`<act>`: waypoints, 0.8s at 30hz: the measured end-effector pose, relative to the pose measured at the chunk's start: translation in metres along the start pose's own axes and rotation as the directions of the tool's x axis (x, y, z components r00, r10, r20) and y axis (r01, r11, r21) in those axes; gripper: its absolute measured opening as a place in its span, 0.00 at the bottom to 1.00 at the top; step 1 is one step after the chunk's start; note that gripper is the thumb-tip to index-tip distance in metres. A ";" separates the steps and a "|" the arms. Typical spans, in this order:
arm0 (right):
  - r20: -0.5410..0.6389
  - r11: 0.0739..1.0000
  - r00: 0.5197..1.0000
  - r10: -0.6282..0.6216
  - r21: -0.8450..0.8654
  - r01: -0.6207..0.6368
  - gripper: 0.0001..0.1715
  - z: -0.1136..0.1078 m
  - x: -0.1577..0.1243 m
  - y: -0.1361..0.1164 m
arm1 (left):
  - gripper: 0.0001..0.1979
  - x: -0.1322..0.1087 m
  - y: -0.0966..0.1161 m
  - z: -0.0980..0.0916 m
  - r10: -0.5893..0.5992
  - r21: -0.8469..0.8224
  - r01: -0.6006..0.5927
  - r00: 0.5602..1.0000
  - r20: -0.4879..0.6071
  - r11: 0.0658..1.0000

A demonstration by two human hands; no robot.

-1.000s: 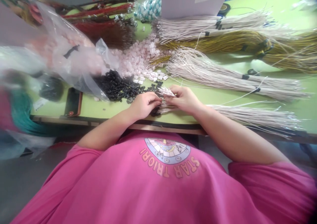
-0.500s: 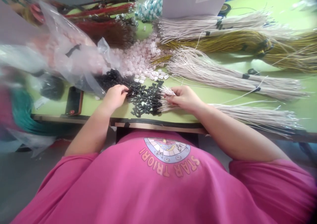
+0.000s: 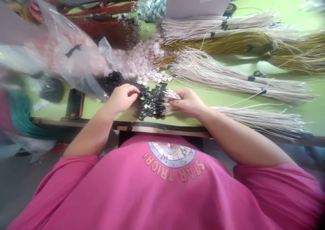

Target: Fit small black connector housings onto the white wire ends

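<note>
My left hand [image 3: 123, 98] rests on the green table [image 3: 228, 98] with its fingers curled in a pinch at the edge of a pile of small black plastic pieces [image 3: 149, 103]; what the fingertips hold is too small to make out. My right hand [image 3: 186, 102] is closed on the tips of a bundle of thin white cords [image 3: 256, 118] that trails off to the right along the table's front edge. The black pieces lie between both hands.
A heap of pale pink pieces [image 3: 144, 62] lies behind the black ones. Clear plastic bags [image 3: 71, 57] sit at the left, a dark phone [image 3: 75, 103] near the front edge. More white [image 3: 228, 76], gold [image 3: 228, 43] and red cord bundles [image 3: 106, 23] cover the back.
My left hand left the cord tips, went left to the black pile, and now has drawn slightly back right with fingers pinched. My right hand kept hold of the cords.
</note>
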State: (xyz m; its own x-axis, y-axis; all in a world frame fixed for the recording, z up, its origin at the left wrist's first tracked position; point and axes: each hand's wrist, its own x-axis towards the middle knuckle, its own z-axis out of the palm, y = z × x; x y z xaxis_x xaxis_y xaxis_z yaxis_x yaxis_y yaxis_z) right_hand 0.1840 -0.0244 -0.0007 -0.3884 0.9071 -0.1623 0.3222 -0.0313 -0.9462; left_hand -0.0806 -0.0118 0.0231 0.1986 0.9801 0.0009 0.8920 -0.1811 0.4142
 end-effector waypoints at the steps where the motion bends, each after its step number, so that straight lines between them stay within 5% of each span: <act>1: -0.005 1.000 1.000 -0.007 -0.002 0.007 0.12 0.000 0.000 -0.001 | 0.11 -0.002 0.007 -0.001 0.007 -0.082 -0.005 1.000 0.020 0.997; 7: -0.008 1.000 1.000 -0.018 -0.012 0.018 0.09 -0.001 -0.003 -0.005 | 0.08 -0.004 0.047 0.014 0.069 -0.625 0.111 0.964 0.257 0.773; 15: -0.017 0.999 1.000 -0.026 -0.033 0.026 0.14 0.000 -0.003 -0.006 | 0.09 -0.002 0.052 0.039 0.043 -0.839 0.214 0.961 0.272 0.500; 19: -0.020 0.998 0.999 -0.028 -0.050 0.027 0.14 -0.001 -0.002 -0.005 | 0.09 -0.003 0.053 0.038 0.054 -0.838 0.214 0.959 0.277 0.502; 24: -0.020 0.996 0.999 -0.042 -0.077 0.041 0.15 0.000 -0.002 -0.004 | 0.11 -0.005 0.058 0.038 0.021 -0.764 0.188 0.967 0.254 0.617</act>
State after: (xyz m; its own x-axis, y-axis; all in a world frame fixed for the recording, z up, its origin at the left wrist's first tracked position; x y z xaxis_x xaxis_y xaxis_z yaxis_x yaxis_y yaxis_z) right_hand 0.1832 -0.0265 0.0035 -0.3842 0.9159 -0.1163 0.3718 0.0382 -0.9275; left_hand -0.0148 -0.0302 0.0126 0.3138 0.9231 -0.2222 0.2772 0.1347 0.9513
